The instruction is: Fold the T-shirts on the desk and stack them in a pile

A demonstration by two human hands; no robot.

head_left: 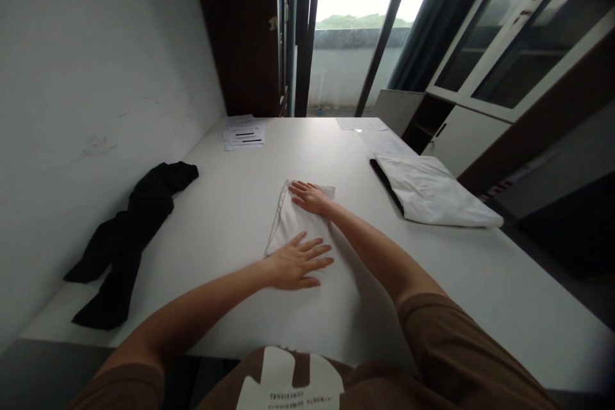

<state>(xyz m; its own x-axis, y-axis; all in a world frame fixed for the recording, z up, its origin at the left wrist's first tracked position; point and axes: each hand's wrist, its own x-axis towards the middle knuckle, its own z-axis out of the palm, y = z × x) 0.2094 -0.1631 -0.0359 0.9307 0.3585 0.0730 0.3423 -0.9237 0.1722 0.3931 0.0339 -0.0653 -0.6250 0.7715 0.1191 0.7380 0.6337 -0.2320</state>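
A white folded cloth (284,225), perhaps a garment, lies flat on the white table (216,218) in front of me. My left hand (294,262) rests palm down across its near edge, fingers spread and pointing right. At the far end of the cloth, my right hand (310,196) presses flat with its fingers stretched to the left. Neither hand grasps the fabric. Parts of the cloth are hidden beneath my hands, so its exact kind does not show.
Crumpled black clothing (137,224) lies along the left side by the wall. On the right, folded white fabric (435,192) rests over something black (388,186). Papers (244,133) sit at the far left, with more sheets (379,139) at the far right.
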